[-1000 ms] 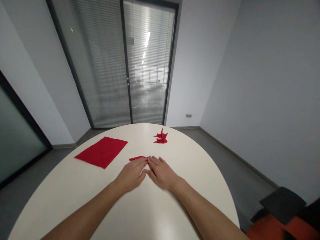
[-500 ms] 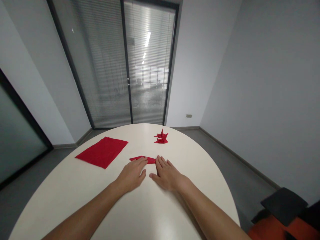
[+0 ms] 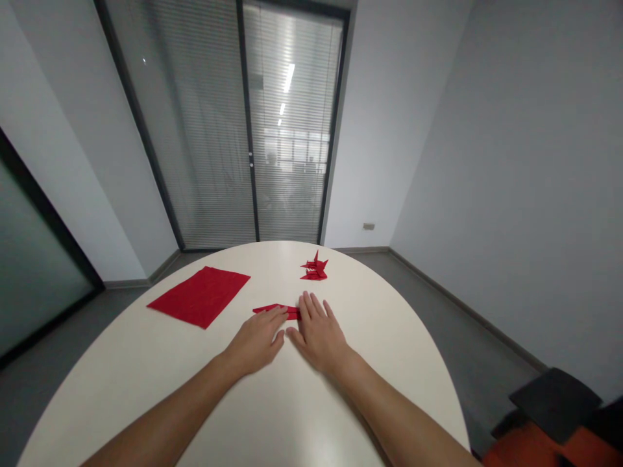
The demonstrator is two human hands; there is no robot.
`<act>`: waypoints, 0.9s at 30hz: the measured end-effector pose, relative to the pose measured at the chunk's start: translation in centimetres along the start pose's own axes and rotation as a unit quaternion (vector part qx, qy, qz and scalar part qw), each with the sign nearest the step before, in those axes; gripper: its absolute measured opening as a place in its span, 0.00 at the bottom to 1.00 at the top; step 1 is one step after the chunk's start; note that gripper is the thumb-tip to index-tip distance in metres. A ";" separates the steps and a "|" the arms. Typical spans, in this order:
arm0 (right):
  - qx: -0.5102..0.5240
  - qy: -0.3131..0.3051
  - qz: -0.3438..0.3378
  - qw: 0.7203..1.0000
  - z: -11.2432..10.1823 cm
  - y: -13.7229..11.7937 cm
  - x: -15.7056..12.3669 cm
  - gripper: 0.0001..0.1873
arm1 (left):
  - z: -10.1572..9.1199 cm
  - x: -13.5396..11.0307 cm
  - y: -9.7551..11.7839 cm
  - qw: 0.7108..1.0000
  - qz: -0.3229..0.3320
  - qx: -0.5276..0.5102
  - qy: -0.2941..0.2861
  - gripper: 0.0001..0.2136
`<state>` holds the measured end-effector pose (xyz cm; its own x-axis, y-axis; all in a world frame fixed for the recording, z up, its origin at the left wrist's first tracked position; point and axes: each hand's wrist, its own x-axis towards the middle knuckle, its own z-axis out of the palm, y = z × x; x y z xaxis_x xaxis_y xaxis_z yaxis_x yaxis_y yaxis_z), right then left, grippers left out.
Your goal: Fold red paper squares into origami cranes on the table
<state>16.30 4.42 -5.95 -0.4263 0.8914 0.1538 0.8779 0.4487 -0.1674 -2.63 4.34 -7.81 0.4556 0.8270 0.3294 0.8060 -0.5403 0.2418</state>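
Note:
A narrow folded piece of red paper (image 3: pixel 293 313) lies on the white round table, partly covered by both hands. My left hand (image 3: pixel 257 337) rests flat with its fingertips on the paper's middle, its left tip showing beyond them. My right hand (image 3: pixel 318 331) lies flat over the paper's right end, fingers stretched out and pointing away from me. That right end is hidden beneath it. Neither hand is closed around anything.
Flat red paper (image 3: pixel 202 297) lies to the left on the table (image 3: pixel 243 415). Folded red origami figures (image 3: pixel 316 267), shaped like cranes, sit near the far edge. A black and orange chair (image 3: pixel 555 402) stands at the lower right, off the table.
My right hand has slid slightly forward and to the left, covering more of the folded paper's right end. My left hand has stayed in place.

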 end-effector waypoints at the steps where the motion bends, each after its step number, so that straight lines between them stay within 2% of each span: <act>1: 0.022 -0.012 -0.026 0.999 0.1 0.0 0.0 0.39 | 0.1 0.0 -0.1 1.000 0.004 -0.002 0.002 0.20; 3: 0.054 -0.051 -0.048 0.996 0.1 0.2 0.0 0.38 | 0.2 0.0 -0.2 1.000 0.007 -0.002 0.002 0.21; 6: 0.072 -0.094 -0.043 0.992 -0.4 0.5 -0.1 0.38 | 0.3 0.0 -0.2 1.000 0.002 -0.001 0.008 0.22; 12: 0.064 -0.113 -0.037 0.991 -1.1 0.7 -0.3 0.39 | -0.3 0.3 0.6 0.999 -0.013 0.041 0.010 0.19; 18: 0.051 -0.078 -0.053 0.994 -0.7 0.9 -0.1 0.36 | -0.7 0.5 0.8 0.997 -0.028 0.074 0.021 0.17; 24: 0.025 -0.006 -0.100 0.995 -1.2 1.5 0.8 0.19 | -0.8 0.3 0.2 0.996 0.015 0.076 0.044 0.13; 27: 0.018 0.015 -0.123 0.992 -1.3 1.8 1.0 0.16 | -1.0 0.3 0.2 0.997 0.021 0.063 0.048 0.10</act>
<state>17.71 6.06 -4.86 -0.6188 0.7532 0.2232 0.7399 0.6542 -0.1567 -2.72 4.31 -6.82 0.4572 0.7821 0.4235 0.8307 -0.5456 0.1107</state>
